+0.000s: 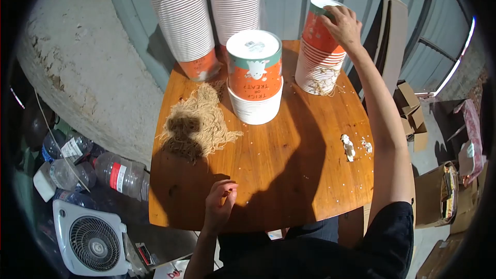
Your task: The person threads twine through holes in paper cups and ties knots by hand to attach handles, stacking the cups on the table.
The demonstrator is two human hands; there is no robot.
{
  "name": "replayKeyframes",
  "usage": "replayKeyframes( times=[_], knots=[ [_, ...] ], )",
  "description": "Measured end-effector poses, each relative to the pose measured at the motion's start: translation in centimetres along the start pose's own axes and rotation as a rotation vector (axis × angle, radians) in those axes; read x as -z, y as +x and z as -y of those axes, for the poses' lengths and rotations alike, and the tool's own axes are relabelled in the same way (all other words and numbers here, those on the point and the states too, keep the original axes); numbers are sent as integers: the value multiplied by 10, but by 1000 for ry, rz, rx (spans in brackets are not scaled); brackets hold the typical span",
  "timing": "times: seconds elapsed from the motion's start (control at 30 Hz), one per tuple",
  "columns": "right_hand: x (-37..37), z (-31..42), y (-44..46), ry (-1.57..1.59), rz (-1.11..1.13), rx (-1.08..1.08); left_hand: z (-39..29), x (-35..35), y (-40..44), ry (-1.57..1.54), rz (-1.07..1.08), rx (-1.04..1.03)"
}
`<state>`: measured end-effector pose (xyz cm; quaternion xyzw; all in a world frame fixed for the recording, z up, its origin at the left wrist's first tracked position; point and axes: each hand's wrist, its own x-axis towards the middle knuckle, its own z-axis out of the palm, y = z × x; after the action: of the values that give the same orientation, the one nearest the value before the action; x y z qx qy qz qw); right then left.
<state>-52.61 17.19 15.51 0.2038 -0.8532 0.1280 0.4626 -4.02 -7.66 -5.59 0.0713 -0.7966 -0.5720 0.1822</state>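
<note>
Nearest me, the left hand (pixel 219 206) hangs by the near edge of the table (pixel 268 191), fingers curled, though I can't tell whether they pinch anything. Past some open wood, shredded paper (pixel 201 124) lies beside the middle stack (pixel 256 108); at the far right, the right hand (pixel 343 25) grasps the upturned top bucket (pixel 316 31), probably steadying it near the edge

"TRICK OR TREAT?" stands upside down in dark letters on the orange band of the upturned middle cup (pixel 254 83). The lettering on the left cup stack (pixel 199 66) and the red-and-white bottle label (pixel 118 175) is too small to read.
</note>
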Motion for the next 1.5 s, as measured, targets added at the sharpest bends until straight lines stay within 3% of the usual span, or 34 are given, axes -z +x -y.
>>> replayKeyframes(
  times=[0.1,0.17,0.23,0.37,0.43,0.5,0.6,0.77,0.83,0.97,1.3,1.43,1.5],
  knots=[
    [8,-2,1,-20,84,22,16,7,-4,90,-15,-57],
    [9,-2,4,6,141,-23,14,11,-7,48,-60,23],
    [-15,-16,-1,-36,-166,105,12,20,-4,66,-79,8],
    [38,50,-40,90,-328,348,19,33,1,18,-176,-16],
    [56,82,-65,308,-152,439,23,37,4,10,-209,-23],
    [68,115,-87,325,-79,544,29,39,3,15,-177,-6],
    [67,146,-96,435,-25,536,27,36,6,4,-124,20],
    [47,151,-86,658,224,340,4,33,33,23,-61,-26],
    [47,154,-79,712,236,333,1,28,50,-119,-66,-93],
    [51,154,-65,761,280,317,-10,20,78,-84,-31,-46],
    [43,157,-49,733,151,294,1,2,90,-141,99,-72],
    [40,159,-37,667,30,438,-7,-10,113,-42,35,-144],
    [48,156,-26,606,3,469,-13,-16,129,14,100,-133]
  ],
)
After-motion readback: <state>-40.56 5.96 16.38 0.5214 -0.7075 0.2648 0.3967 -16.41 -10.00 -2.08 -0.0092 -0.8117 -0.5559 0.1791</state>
